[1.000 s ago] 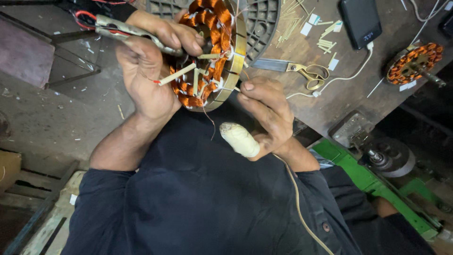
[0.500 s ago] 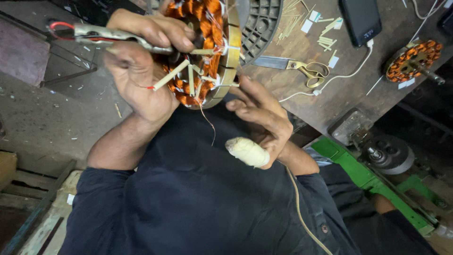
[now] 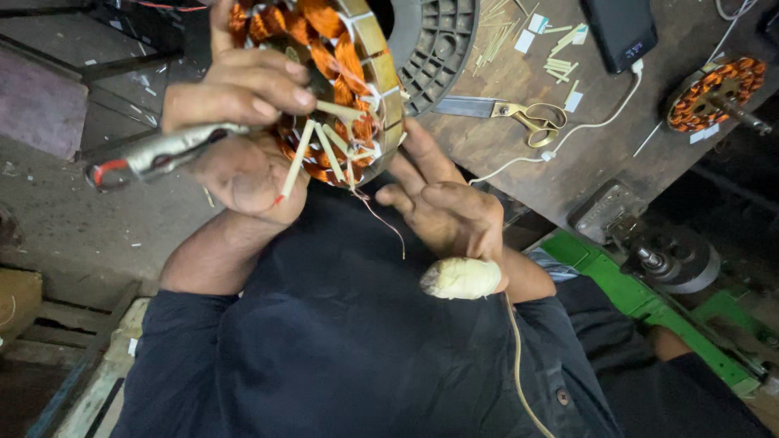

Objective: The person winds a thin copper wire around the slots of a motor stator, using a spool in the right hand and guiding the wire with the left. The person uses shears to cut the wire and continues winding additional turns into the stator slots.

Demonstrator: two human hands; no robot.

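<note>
A motor stator [image 3: 357,49] with orange copper coils and a brass-coloured rim is held up over my lap. Thin pale wooden sticks [image 3: 300,154] poke out of its slots, and a loose copper wire hangs from it. My left hand [image 3: 243,89] is closed on the handles of metal pliers [image 3: 154,156], whose jaws reach into the coils; its fingertips pinch a stick. My right hand [image 3: 446,211], its thumb wrapped in a pale bandage [image 3: 460,278], presses its fingers against the stator's lower rim.
A wooden bench [image 3: 568,162] behind carries scissors [image 3: 519,113], a dark slab-shaped device [image 3: 621,28] on a white cable [image 3: 592,122], loose sticks, a grey ribbed housing [image 3: 434,40] and a second wound stator [image 3: 714,89]. A green machine [image 3: 649,276] stands at the right.
The stator and both hands have come nearer and fill more of the view. My left hand has swung the pliers' handles down and to the left. My right hand has stayed at the rim.
</note>
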